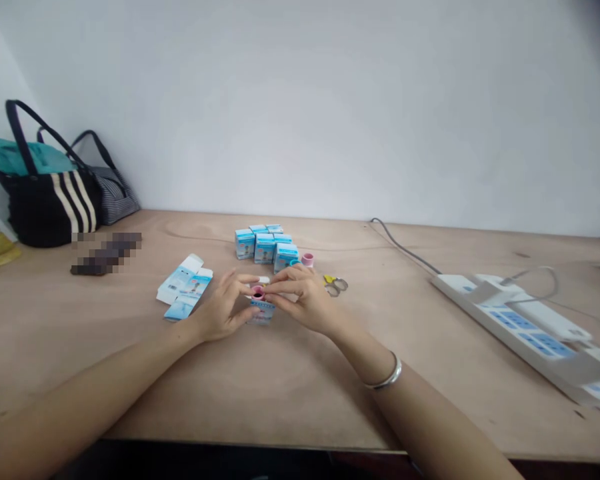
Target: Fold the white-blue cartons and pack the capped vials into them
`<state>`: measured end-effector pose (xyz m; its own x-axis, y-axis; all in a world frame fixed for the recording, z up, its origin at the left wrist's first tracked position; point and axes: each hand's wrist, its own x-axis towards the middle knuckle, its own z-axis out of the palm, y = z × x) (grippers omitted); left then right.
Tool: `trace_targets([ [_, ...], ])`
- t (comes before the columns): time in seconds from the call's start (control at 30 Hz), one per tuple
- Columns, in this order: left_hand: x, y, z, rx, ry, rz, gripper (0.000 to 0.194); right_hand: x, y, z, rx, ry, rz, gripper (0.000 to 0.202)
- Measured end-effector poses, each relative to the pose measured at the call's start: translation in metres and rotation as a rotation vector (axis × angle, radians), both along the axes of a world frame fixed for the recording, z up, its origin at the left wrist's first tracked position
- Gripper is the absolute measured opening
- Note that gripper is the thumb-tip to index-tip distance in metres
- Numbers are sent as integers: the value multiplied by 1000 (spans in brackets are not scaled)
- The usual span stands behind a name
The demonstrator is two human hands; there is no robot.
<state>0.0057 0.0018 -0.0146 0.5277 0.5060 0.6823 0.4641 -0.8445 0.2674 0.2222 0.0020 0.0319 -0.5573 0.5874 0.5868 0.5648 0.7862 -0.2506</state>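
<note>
A small blue-and-white carton [261, 315] stands upright on the table with its top open. My left hand [225, 305] closes round its left side, thumb at the front and fingers at the top. A pink ring-shaped piece [258, 291] with a dark middle sits at the carton's mouth. The fingertips of my right hand [303, 297] pinch at this pink piece from the right. Just behind, another pink ring-shaped piece [307, 259] and a teal ring [294, 264] stand close to my right hand, the teal one partly hidden.
Several closed blue-and-white cartons [265, 248] stand grouped behind my hands. Flattened cartons [186, 288] lie to the left. Metal rings with a yellow part [336, 287] lie right. A power strip [510, 327] with cables is far right; bags [55, 200] stand back left.
</note>
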Motion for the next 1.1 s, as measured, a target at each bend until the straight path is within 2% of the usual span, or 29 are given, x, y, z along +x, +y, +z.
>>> trace_targets([
  [0.13,3,-1,0,22,-128,-47,21,3,-1,1,0,-47,29,18],
  [0.23,2,-2,1,39,-167,-20,21,-1,-2,-9,20,-79,30,16],
  [0.37,-2,-1,3,4,17,8,13,-12,-2,-28,40,-126,-5,11],
  [0.47,-2,-2,5,-25,174,7,9,-16,-2,-33,27,-208,23,12],
  [0.63,-2,-5,9,-64,237,14,9,-6,0,-20,-56,-227,65,9],
  [0.8,-3,-6,11,-119,242,17,10,23,11,1,-250,-227,97,10],
  [0.97,-5,-5,8,-125,212,20,12,51,18,25,-348,-126,19,15],
  [1.1,-5,-5,7,-108,206,25,12,65,23,30,-303,-12,-164,16],
])
